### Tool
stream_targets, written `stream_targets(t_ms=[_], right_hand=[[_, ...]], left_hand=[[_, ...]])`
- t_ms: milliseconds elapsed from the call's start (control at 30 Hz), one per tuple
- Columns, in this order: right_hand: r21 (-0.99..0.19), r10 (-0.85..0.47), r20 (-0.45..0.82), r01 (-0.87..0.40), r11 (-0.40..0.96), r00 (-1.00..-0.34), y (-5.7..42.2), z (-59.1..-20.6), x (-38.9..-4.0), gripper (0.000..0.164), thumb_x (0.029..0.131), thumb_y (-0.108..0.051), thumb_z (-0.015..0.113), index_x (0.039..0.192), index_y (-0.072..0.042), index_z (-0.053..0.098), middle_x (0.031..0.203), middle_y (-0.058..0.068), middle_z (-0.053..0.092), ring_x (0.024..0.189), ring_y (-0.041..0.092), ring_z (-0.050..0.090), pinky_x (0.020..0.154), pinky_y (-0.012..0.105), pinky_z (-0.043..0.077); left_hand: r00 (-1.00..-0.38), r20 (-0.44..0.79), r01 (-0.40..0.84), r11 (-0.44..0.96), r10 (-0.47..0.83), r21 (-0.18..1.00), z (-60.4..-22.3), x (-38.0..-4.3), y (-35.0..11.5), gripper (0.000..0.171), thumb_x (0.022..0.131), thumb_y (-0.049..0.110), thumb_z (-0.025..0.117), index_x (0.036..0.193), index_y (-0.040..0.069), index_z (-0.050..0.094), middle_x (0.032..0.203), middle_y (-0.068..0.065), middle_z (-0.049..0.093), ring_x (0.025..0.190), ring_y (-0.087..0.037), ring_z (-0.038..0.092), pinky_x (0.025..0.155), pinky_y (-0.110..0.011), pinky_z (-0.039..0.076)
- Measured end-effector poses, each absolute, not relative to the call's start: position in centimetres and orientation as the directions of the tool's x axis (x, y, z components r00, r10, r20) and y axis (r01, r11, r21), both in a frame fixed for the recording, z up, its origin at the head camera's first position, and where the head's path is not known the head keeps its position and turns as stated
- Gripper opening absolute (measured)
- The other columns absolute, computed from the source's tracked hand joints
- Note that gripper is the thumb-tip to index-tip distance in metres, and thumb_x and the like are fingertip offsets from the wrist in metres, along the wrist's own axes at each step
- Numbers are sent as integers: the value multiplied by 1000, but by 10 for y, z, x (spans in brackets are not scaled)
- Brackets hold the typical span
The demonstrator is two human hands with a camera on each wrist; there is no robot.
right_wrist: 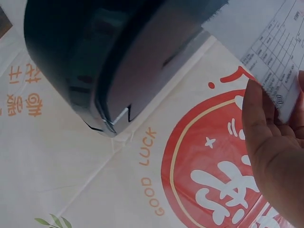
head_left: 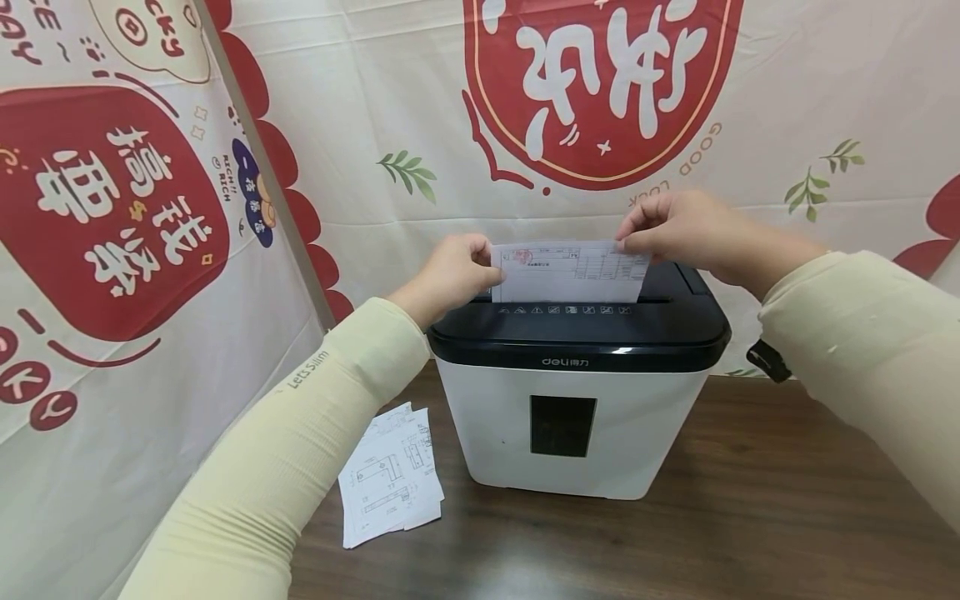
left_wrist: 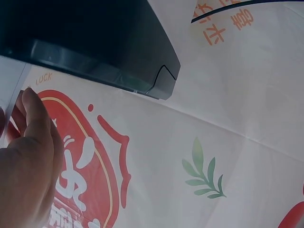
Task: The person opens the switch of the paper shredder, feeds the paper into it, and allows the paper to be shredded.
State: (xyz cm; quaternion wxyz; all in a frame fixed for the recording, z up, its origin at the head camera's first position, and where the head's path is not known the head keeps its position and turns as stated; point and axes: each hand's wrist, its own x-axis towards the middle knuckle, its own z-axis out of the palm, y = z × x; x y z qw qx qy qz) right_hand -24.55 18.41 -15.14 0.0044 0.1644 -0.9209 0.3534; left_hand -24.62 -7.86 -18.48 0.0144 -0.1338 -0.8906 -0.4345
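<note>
A printed sheet of paper [head_left: 570,279] with a table and a red stamp stands upright at the slot of a paper shredder [head_left: 577,417], which has a black top and a white bin. My left hand [head_left: 455,275] pinches the sheet's left edge between thumb and fingers. At the upper right corner, my right hand [head_left: 686,227] pinches the same sheet. In the right wrist view, the printed table on the paper [right_wrist: 278,61] shows beside the right hand [right_wrist: 275,137]. The left wrist view catches the left hand [left_wrist: 31,156] at the sheet's edge, beside the shredder's dark top [left_wrist: 95,42].
Several loose sheets with line drawings [head_left: 393,479] lie on the brown wooden table [head_left: 525,550], left of the shredder. A white cloth with red prints [head_left: 360,108] hangs behind and along the left side. A black object [head_left: 768,361] shows by the right sleeve.
</note>
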Motion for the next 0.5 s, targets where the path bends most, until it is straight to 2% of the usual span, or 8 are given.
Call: stream_targets(t_ms=[267,500], right_hand=[[-624,-334,102,-322,712,-937,184,-157,-245,23,94,-20,62,108,-2,65,111,16,59,101,30,51,86,51,47],[-595,-356,90,-337,729,-930,181,-160,-244,21,91,-18,66,106,-3,65,102,13,62,93,28,53,81,45,50]], left_hand=[[-966,139,246,599,220,762,-189,-245,-79,4,92,3,59,88,3,58,100,-10,61,90,-22,56,71,-27,47],[-965,128,249,633,231,733,-191,-246,-78,5,92,4,60,87,4,60,93,-10,60,85,-21,55,68,-25,45]])
